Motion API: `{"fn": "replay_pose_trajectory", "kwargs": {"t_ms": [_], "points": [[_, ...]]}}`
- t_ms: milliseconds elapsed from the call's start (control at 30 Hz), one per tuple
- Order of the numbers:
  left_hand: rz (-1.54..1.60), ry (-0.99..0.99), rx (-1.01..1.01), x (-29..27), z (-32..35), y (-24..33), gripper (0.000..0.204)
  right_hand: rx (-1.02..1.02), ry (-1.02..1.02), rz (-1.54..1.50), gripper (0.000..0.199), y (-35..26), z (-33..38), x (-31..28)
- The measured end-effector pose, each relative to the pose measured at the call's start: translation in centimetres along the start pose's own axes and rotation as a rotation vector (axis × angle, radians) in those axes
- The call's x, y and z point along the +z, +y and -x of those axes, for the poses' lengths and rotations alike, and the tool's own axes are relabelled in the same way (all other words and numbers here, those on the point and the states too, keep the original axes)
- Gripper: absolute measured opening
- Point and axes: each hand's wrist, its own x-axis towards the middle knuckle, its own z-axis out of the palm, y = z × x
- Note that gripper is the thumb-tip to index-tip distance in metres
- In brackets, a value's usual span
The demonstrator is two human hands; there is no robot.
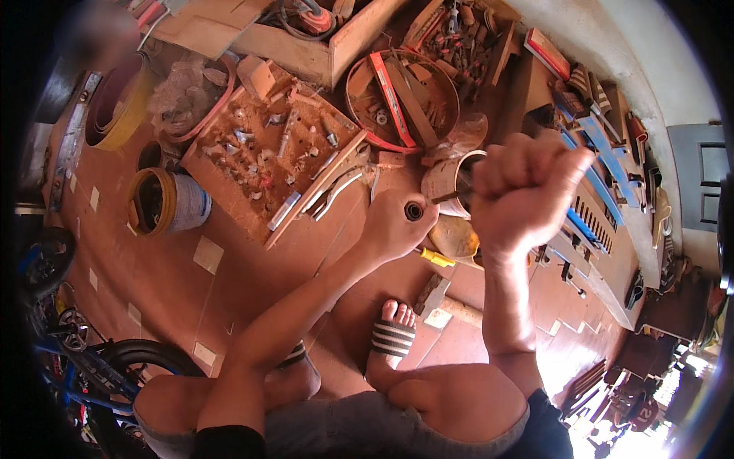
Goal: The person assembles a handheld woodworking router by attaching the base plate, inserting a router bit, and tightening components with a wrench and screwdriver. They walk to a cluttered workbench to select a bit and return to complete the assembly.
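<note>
My left hand [388, 229] is closed around a small dark cylinder with a hollow round end [414, 211], which faces up out of the fist. The rest of that piece is hidden by the fingers. Higher and to the right, my right hand [524, 191] is raised in a fist. Whatever it may hold is out of sight, and its fingers are slightly blurred. Behind the hands stands a white bucket [439, 182]. Below my left hand lie a yellow-handled tool [436, 257] and a hammer [433, 294] on the tiled floor.
A wooden tray [256, 222] of small metal parts lies ahead left. Beyond it are a red-rimmed basin [353, 115] of scrap and a wooden box [336, 57]. Blue clamps [600, 164] line the right side. A paint bucket [191, 205] and bicycle [145, 356] are left.
</note>
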Motion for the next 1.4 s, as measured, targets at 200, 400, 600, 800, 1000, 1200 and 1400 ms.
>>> {"fn": "replay_pose_trajectory", "kwargs": {"t_ms": [200,400,600,800,1000,1200,1400], "points": [[0.010,0.086,0.078,0.3,-0.8,-0.8,0.038,0.101,-0.004,-0.287,0.058,0.2,-0.4,0.6],[-0.013,0.023,0.034,1.3,-0.9,-0.2,0.037,0.069,-0.050,-0.013,0.058,2.1,0.1,-0.3],[0.044,0.115,0.107,2.0,-0.9,-0.5,0.035,0.111,-0.055,0.016,0.059,3.6,0.6,-0.4],[0.123,0.062,-0.095,0.4,-0.4,-1.1,0.045,0.110,-0.001,-0.081,0.053,2.1,-2.7,-1.0],[0.364,0.086,-0.303,1.5,0.2,-7.8,0.030,-0.058,-0.125,0.442,0.031,10.8,-11.6,-1.2],[0.409,0.044,-0.287,2.2,1.1,-9.4,0.021,0.128,-0.275,0.799,0.029,21.3,-13.9,-3.1],[0.587,0.069,-0.434,-1.5,1.1,-8.5,0.016,0.145,-0.339,1.057,0.031,25.8,-13.5,-3.6]]}}
